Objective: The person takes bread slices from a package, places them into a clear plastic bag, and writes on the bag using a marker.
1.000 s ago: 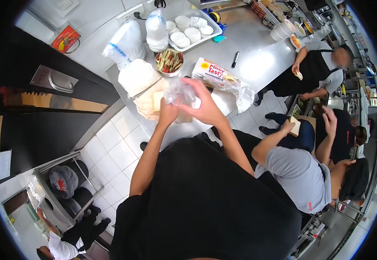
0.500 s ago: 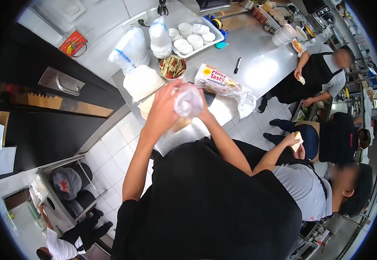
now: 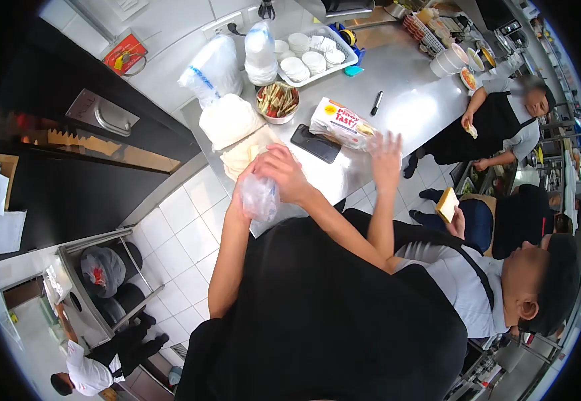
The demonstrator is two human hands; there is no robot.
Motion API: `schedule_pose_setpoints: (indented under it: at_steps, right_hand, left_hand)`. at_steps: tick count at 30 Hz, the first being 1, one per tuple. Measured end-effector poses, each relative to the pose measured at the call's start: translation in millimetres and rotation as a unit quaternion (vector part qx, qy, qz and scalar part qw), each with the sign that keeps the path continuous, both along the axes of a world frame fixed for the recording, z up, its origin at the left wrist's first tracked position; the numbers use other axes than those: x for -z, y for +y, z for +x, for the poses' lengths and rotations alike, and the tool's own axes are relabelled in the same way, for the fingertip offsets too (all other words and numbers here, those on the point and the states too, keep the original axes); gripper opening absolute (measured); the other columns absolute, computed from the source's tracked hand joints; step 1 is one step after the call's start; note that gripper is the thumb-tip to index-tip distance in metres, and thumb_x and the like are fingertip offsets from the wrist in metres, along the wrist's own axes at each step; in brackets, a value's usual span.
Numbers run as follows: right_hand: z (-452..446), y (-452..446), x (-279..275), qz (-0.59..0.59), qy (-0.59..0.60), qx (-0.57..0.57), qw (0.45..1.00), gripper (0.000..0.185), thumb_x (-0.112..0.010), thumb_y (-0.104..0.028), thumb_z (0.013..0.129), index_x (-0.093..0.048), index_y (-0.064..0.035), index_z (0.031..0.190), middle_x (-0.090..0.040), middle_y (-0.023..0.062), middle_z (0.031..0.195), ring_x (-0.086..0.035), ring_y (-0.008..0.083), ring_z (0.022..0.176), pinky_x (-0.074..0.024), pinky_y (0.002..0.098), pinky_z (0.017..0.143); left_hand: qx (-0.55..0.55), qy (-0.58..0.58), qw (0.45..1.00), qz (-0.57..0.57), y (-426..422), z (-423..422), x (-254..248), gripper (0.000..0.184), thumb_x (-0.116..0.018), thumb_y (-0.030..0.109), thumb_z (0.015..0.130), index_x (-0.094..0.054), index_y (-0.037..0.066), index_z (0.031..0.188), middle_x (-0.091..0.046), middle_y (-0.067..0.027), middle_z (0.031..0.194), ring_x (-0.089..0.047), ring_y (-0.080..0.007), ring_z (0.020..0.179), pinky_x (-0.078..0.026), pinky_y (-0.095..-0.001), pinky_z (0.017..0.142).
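A clear crumpled plastic bag [image 3: 260,198] is held close to my black apron, below the table's near edge. My left hand [image 3: 242,190] is closed round the bag from its left side. Curled over the top, my right hand [image 3: 282,172] also grips it, the fingers of both hands meeting there. What the bag contains, if anything, I cannot make out. Just beyond my hands lie pale flat wrappers or sheets [image 3: 242,152] and a white plastic bundle [image 3: 229,121]. A bowl of condiment sachets [image 3: 278,101] and a dark phone [image 3: 316,144] are also nearby.
A bread loaf in its bag [image 3: 342,123] lies near a black marker [image 3: 376,103]. A co-worker's hand [image 3: 387,155] reaches beside it; their other hand holds a bread slice [image 3: 448,204]. Behind stand a tray of white lids [image 3: 314,63] and stacked cups [image 3: 261,53].
Both my hands have moved down towards my body with the plastic bag, uncovering the phone. A co-worker's hand has left the bread slice and reached to the loaf's bag.
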State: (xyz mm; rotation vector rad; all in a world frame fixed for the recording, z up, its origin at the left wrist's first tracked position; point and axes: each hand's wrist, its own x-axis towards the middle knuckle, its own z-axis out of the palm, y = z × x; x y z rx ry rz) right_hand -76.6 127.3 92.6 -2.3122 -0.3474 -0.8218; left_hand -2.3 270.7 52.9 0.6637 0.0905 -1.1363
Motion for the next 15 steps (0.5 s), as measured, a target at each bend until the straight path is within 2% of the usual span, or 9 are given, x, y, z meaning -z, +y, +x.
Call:
schedule_pose_setpoints:
  at_steps: [3,4,6,7,9,10,13,14,15]
  right_hand:
    - [10.2,3.7,-14.2,0.053,-0.046,0.0,0.998,0.029,-0.072,-0.004,0.077,-0.064,-0.0077,0.104,-0.066,0.0083,0.107,-0.064,0.0256,0.105,-0.0409,0.0432,0.108]
    - [15.9,14.2,-6.2,0.247,-0.012,0.001,0.969,0.023,-0.071,-0.007,0.082,-0.063,-0.0079,0.103,-0.066,0.0075,0.104,-0.064,0.024,0.103,-0.0416,0.0413,0.107]
    - [30.9,39.1,19.2,0.562,0.044,-0.055,0.824,0.014,-0.067,-0.016,0.093,-0.06,-0.0082,0.103,-0.064,0.0057,0.099,-0.063,0.0208,0.099,-0.043,0.0382,0.104]
    - [38.4,45.6,24.5,0.686,0.049,-0.094,0.72,0.015,-0.063,-0.021,0.099,-0.058,-0.0084,0.104,-0.062,0.0047,0.097,-0.062,0.0192,0.097,-0.0435,0.037,0.103]
    - [65.3,38.2,30.2,0.812,0.024,-0.269,0.518,0.025,-0.052,-0.034,0.109,-0.053,-0.0086,0.107,-0.058,0.0024,0.092,-0.06,0.016,0.091,-0.0441,0.0359,0.101]
    - [65.1,43.4,1.5,0.867,0.065,-0.15,0.471,0.032,-0.052,-0.04,0.108,-0.051,-0.0108,0.097,-0.054,0.0018,0.087,-0.058,0.0158,0.085,-0.0427,0.0346,0.1]
    - [75.4,43.3,-29.1,0.877,0.1,-0.035,0.469,0.033,-0.05,-0.044,0.109,-0.051,-0.0157,0.093,-0.051,-0.0024,0.077,-0.055,0.0141,0.085,-0.0427,0.0359,0.097]
    - [74.8,39.1,-0.3,0.833,0.132,-0.03,0.536,0.035,-0.052,-0.046,0.107,-0.051,-0.0141,0.094,-0.048,-0.0051,0.069,-0.054,0.0133,0.078,-0.0456,0.0346,0.083]
    - [68.5,33.7,16.9,0.736,0.211,-0.002,0.643,0.034,-0.052,-0.045,0.108,-0.052,-0.0137,0.095,-0.048,-0.0051,0.069,-0.053,0.013,0.075,-0.0452,0.0329,0.078]
  left_hand:
    - [-0.054,0.076,0.995,0.018,-0.4,12.0,-34.7,0.036,-0.042,0.035,0.11,-0.062,0.009,0.125,-0.069,-0.0074,0.121,-0.066,-0.0235,0.112,-0.052,-0.0439,0.102]
    - [-0.071,0.094,0.992,0.038,-1.4,17.1,-49.0,0.035,-0.04,0.033,0.111,-0.063,0.009,0.121,-0.069,-0.0075,0.12,-0.066,-0.0229,0.11,-0.051,-0.0426,0.102]
    - [-0.099,0.07,0.986,-0.117,5.9,27.5,-24.1,0.035,-0.037,0.032,0.112,-0.062,0.008,0.115,-0.068,-0.0074,0.118,-0.064,-0.0211,0.106,-0.049,-0.0395,0.101]
    - [-0.115,0.058,0.973,-0.193,9.1,30.1,-20.3,0.037,-0.035,0.032,0.113,-0.062,0.007,0.111,-0.067,-0.0074,0.117,-0.063,-0.0201,0.103,-0.048,-0.038,0.101]
    - [-0.199,0.075,0.97,-0.115,2.6,30.9,-20.1,0.043,-0.029,0.037,0.114,-0.06,0.007,0.11,-0.065,-0.0064,0.117,-0.06,-0.0204,0.101,-0.046,-0.0369,0.098]
    - [-0.237,0.082,0.966,-0.064,-1.7,29.5,-27.2,0.045,-0.028,0.039,0.114,-0.06,0.007,0.111,-0.065,-0.0064,0.116,-0.06,-0.0211,0.102,-0.046,-0.0371,0.097]
    - [-0.295,0.072,0.952,-0.03,2.0,41.7,-43.1,0.049,-0.027,0.047,0.113,-0.054,0.007,0.121,-0.064,-0.0065,0.111,-0.059,-0.0207,0.102,-0.047,-0.036,0.095]
    - [-0.332,0.078,0.94,0.009,-0.4,41.5,-46.5,0.049,-0.028,0.048,0.112,-0.052,0.006,0.121,-0.063,-0.0053,0.105,-0.059,-0.0194,0.099,-0.047,-0.0349,0.091]
    - [-0.369,0.085,0.924,0.048,-3.0,40.2,-63.8,0.049,-0.03,0.05,0.112,-0.05,0.006,0.122,-0.063,-0.0041,0.098,-0.059,-0.0181,0.096,-0.047,-0.0338,0.088]
